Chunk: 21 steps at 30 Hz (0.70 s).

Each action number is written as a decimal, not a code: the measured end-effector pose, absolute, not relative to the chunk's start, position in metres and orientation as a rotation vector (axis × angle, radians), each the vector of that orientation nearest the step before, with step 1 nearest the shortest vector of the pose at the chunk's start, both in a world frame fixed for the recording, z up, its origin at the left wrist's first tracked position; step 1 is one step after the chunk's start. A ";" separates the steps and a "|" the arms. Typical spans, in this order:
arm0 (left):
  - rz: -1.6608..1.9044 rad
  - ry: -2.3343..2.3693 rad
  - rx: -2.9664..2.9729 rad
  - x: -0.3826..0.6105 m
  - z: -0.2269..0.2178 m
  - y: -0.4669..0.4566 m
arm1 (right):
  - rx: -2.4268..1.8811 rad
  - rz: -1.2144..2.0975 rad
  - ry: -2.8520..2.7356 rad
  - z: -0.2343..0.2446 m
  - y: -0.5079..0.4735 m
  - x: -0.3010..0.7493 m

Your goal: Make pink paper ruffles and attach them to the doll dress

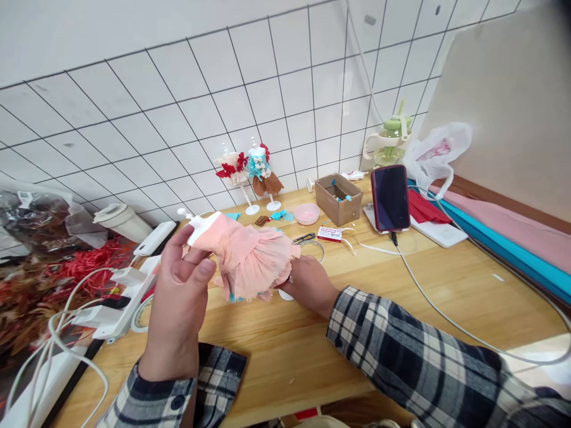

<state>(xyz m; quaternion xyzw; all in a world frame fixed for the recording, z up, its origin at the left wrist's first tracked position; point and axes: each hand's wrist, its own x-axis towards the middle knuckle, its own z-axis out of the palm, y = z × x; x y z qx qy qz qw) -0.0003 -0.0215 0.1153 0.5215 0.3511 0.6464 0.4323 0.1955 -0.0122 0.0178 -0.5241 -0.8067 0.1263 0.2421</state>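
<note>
A miniature white dress form (206, 227) in a pink pleated dress (254, 252) is held tilted above the table, its knobbed neck to the upper left. My left hand (181, 291) grips it at the bodice and shoulder, fingers behind and thumb in front. At the skirt's lower right, my right hand (310, 282) is closed around the stand, with its fingertips partly hidden under the hem. Part of the white round base (285, 295) shows below that hand. Bits of blue peek out under the skirt hem.
Two more dressed miniature forms (266, 172) stand by the tiled wall. Around them are a cardboard box (339, 199), a pink bowl (306, 214), a red-and-white small box (330, 234) and a propped phone (390, 198). A power strip (129, 297) with cables lies left; fabric rolls (504, 238) lie right.
</note>
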 end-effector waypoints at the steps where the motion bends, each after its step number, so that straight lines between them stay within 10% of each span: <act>1: 1.615 0.892 1.303 0.001 0.115 -0.021 | -1.432 0.343 -2.204 0.017 -0.012 0.195; 21: 1.305 0.936 1.495 0.002 0.117 -0.025 | -1.223 0.728 -2.100 0.005 -0.012 0.192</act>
